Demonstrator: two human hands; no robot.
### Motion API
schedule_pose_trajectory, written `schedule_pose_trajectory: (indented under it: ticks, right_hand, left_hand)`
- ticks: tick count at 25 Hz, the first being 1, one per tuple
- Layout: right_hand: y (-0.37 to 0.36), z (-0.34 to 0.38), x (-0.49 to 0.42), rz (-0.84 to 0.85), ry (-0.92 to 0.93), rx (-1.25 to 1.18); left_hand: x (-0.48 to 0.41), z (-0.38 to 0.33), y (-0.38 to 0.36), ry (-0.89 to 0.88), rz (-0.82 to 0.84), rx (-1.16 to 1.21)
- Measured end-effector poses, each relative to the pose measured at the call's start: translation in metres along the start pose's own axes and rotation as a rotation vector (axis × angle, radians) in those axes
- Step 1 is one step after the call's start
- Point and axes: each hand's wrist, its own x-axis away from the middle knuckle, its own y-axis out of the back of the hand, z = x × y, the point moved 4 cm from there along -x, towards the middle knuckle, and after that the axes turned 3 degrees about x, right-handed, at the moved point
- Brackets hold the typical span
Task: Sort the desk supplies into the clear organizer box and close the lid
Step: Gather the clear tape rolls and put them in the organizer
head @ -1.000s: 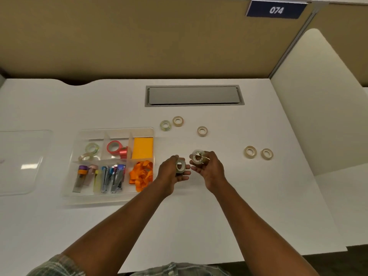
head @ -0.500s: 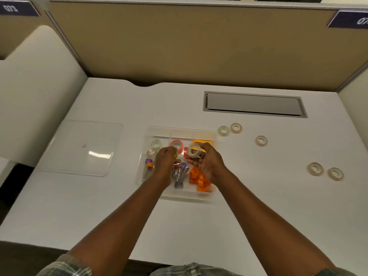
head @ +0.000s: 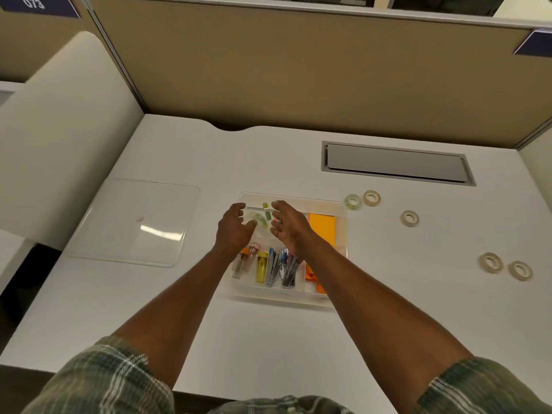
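The clear organizer box (head: 341,205) lies at the middle of the white desk. My left hand (head: 236,229) and my right hand (head: 289,226) hover over its back-left compartment, fingers spread and holding nothing. Greenish tape rolls (head: 263,218) lie in that compartment between the two hands. The box also holds an orange sticky-note pad (head: 322,229), staplers (head: 280,265), a yellow tube (head: 262,263) and orange pieces (head: 312,277). The clear lid (head: 131,222) lies flat to the left of the box. Several loose tape rolls remain on the desk: two (head: 353,201) (head: 372,198) right of the box, one (head: 409,218) farther right.
Two more tape rolls (head: 490,262) (head: 520,270) lie near the desk's right side. A grey cable hatch (head: 397,164) is set into the desk behind the box. Tan partition walls close off the back, and a white divider (head: 59,138) stands at the left.
Both hands carried a tape roll each from right of the box to over its back-left compartment and let go. My head turned left, so the lid came into full view.
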Motion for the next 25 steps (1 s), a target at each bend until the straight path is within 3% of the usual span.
schedule_pose_trajectory:
  ticks: [5,10,15,19,25]
  right_hand:
    - [0.011,-0.008,-0.002,-0.087,0.057,0.175]
    - [0.029,-0.023,0.003,-0.146,0.054,0.245]
    - [0.041,-0.027,0.007,-0.168,0.047,0.253]
    - [0.044,-0.025,0.010,-0.161,0.069,0.245]
    - [0.053,-0.023,0.021,-0.145,0.104,0.305]
  left_hand:
    - [-0.007,0.011,0.005,-0.245,-0.122,-0.656]
    - [-0.017,0.019,-0.005,-0.346,-0.113,-0.969]
    - [-0.026,0.019,-0.011,-0.373,-0.046,-1.041]
    - [-0.020,0.010,-0.010,-0.459,-0.114,-0.895]
    - [-0.017,0.012,-0.019,-0.418,-0.096,-0.928]
